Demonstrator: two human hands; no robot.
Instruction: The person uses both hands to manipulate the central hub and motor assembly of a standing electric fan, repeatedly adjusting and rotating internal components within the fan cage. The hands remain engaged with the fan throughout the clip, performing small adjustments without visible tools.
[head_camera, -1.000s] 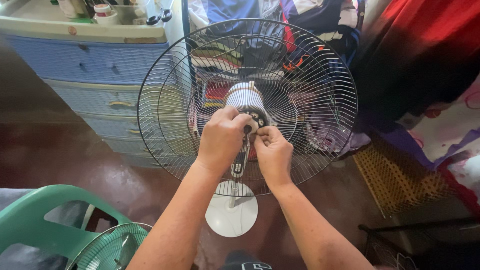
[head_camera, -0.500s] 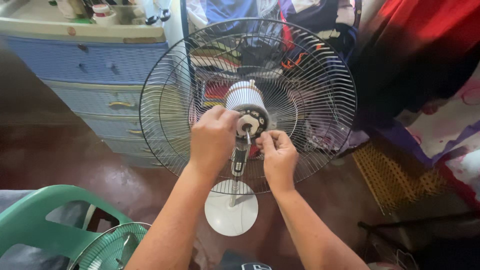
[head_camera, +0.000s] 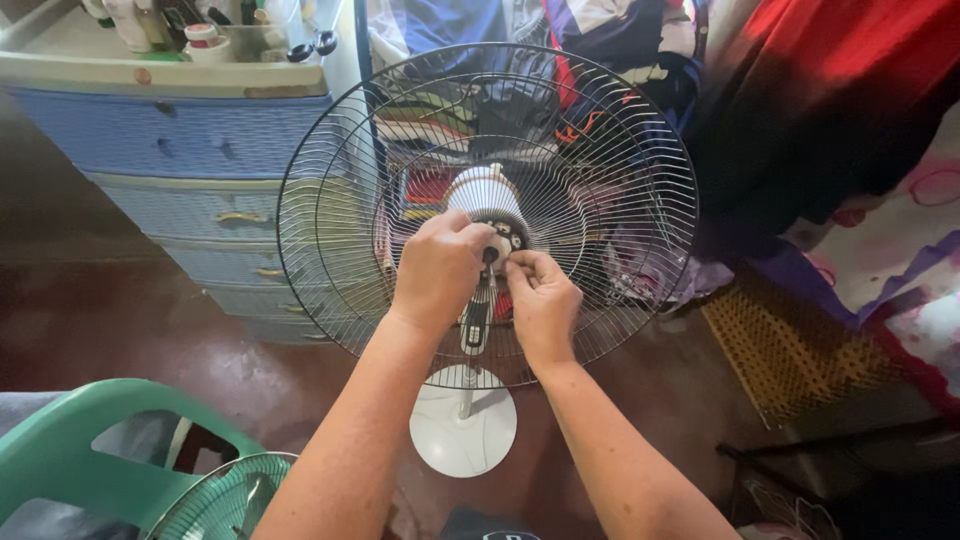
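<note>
A standing fan faces me with its rear wire guard (head_camera: 330, 180) in place and no blades on it. Its white motor housing (head_camera: 480, 195) sits in the middle, above a round white base (head_camera: 462, 430) on the floor. My left hand (head_camera: 438, 270) is closed around the dark shaft (head_camera: 491, 255) at the motor's front. My right hand (head_camera: 540, 305) pinches a small part just right of the shaft, fingertips touching the motor face. What the fingers hold is too small to make out.
A blue plastic drawer cabinet (head_camera: 190, 190) with bottles on top stands behind left. A green plastic chair (head_camera: 90, 450) and a green fan guard (head_camera: 225, 500) lie at lower left. Clothes and red cloth (head_camera: 830, 90) hang at right; a woven yellow mat (head_camera: 790, 350) is on the floor.
Both hands stay at the motor hub. The right hand has shifted slightly down and right of the shaft; the left has kept its grip. The view has moved a little.
</note>
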